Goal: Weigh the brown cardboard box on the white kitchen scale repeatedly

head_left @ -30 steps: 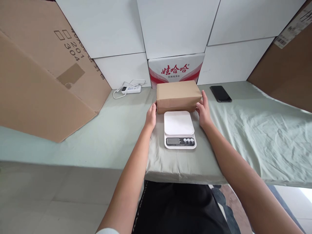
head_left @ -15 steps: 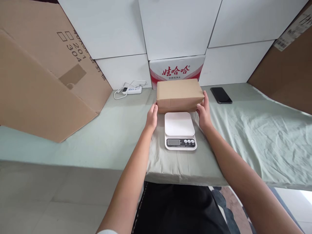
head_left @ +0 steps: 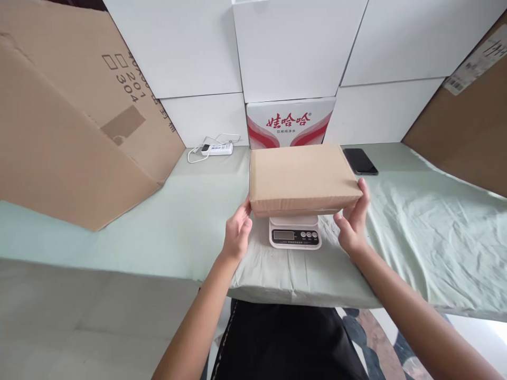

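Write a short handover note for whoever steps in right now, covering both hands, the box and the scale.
Left hand: grips the left end of the brown cardboard box.
Right hand: grips its right end.
Box: held level over the white kitchen scale, hiding the platform; contact with it cannot be told.
Scale: on the green sheet, display facing the person, reading illegible.
Done: box brought over the scale.
Left: likely release it and read the display.

A table draped in pale green cloth is carrying a white scale lying just under the gripped box's near edge, a black phone beyond the right-hand grip, and a white power strip lying far left.
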Demonstrator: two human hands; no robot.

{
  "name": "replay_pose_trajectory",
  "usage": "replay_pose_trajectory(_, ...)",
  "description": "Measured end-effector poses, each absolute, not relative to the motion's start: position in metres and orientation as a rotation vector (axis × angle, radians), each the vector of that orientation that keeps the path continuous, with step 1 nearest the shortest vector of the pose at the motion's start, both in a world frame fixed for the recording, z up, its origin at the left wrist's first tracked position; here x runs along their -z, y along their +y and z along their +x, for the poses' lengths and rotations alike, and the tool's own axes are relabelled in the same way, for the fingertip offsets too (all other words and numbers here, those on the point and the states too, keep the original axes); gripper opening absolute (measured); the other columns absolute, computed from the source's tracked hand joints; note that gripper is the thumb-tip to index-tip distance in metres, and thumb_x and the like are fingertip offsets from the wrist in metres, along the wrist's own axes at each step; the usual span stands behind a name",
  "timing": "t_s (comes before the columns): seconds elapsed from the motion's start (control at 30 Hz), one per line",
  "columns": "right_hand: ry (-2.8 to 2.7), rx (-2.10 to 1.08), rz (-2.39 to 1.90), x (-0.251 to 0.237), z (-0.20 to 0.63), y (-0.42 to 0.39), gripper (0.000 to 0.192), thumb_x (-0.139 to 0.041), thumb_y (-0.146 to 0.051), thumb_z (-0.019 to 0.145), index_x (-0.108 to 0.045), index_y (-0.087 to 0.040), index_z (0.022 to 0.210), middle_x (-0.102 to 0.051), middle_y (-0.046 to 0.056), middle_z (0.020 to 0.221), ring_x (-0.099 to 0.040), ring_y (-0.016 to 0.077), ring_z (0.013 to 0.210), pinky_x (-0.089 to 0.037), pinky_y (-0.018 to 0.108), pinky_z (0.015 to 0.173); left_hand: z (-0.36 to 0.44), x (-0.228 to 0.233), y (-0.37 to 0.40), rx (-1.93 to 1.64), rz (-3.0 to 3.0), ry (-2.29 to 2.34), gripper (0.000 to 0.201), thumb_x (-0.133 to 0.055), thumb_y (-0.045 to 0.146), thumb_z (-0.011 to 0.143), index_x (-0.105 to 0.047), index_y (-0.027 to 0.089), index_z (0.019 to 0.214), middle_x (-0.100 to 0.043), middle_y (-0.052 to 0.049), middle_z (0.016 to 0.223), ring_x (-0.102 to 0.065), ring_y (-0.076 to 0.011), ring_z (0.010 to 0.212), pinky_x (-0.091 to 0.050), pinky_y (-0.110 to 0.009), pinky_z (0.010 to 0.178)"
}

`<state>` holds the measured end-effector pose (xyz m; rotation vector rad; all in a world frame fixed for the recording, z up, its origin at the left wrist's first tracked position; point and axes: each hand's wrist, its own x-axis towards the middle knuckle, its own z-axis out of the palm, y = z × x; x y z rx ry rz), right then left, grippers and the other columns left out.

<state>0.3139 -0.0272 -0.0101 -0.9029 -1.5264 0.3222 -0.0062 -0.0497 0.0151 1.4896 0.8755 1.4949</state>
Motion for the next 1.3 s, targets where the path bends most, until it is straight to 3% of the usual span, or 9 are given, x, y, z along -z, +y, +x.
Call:
replay_pose_trajectory(0.3,-1.463,-0.379,-1.001,0.02,0.311,-0.033,0.101,-0.071,-0.079,0.093,-0.027,-0.045,0.177,-0.045,0.013,0.178,-0.048,0.0456,0.166,-0.047,0.076,0.13,-0.005,-0.008,-0.05,-1.432,1.479,0.904,0.083,-0.06,0.077,0.104,-0.063,0.021,0.165,-0.063,-0.018,0.173,-0.055,-0.0401,0.168,-0.048,-0.056,0.141)
replay_pose_trajectory(0.5,-1.449,-0.36,-0.994,0.016,0.312,-0.033,0.091,-0.072,-0.075,0.094,-0.038,-0.046,0.173,-0.051,0.011,0.172,-0.058,0.0437,0.154,-0.056,0.07,0.121,-0.006,-0.005,-0.05,-1.421,1.471,0.936,0.083,-0.06,0.075,0.105,-0.062,0.019,0.166,-0.062,-0.019,0.174,-0.057,-0.0407,0.166,-0.049,-0.056,0.139)
replay_pose_trajectory(0.67,-1.442,-0.354,-1.006,0.015,0.316,-0.033,0.086,-0.074,-0.071,0.094,-0.045,-0.044,0.17,-0.051,0.011,0.172,-0.058,0.0429,0.154,-0.059,0.066,0.117,-0.006,-0.004,-0.048,-1.419,1.479,0.937,0.083,-0.06,0.075,0.105,-0.06,0.02,0.168,-0.061,-0.019,0.175,-0.056,-0.0401,0.167,-0.049,-0.056,0.14)
replay_pose_trajectory(0.9,-1.267,-0.308,-0.969,0.008,0.326,-0.028,0.08,-0.066,-0.067,0.097,-0.044,-0.053,0.172,-0.065,0.008,0.149,-0.07,0.0354,0.134,-0.064,0.058,0.105,-0.008,0.004,-0.046,-1.593,1.454,1.014,0.09,-0.06,0.078,0.103,-0.052,0.023,0.174,-0.045,-0.016,0.187,-0.041,-0.038,0.176,-0.04,-0.05,0.146)
replay_pose_trajectory(1.0,-1.266,-0.348,-0.942,0.006,0.326,-0.029,0.076,-0.067,-0.064,0.097,-0.047,-0.055,0.17,-0.067,0.006,0.148,-0.07,0.0357,0.134,-0.063,0.058,0.104,-0.006,0.003,-0.046,-1.534,1.469,1.001,0.092,-0.058,0.081,0.102,-0.053,0.022,0.173,-0.05,-0.017,0.184,-0.044,-0.039,0.175,-0.042,-0.052,0.144)
replay_pose_trajectory(1.3,-1.368,-0.33,-1.026,0.001,0.316,-0.039,0.066,-0.065,-0.068,0.1,-0.064,-0.043,0.161,-0.069,0.009,0.151,-0.069,0.0374,0.135,-0.064,0.059,0.104,-0.002,-0.005,-0.048,-1.433,1.532,0.934,0.087,-0.056,0.079,0.105,-0.055,0.022,0.171,-0.06,-0.017,0.176,-0.051,-0.0411,0.17,-0.049,-0.056,0.139)
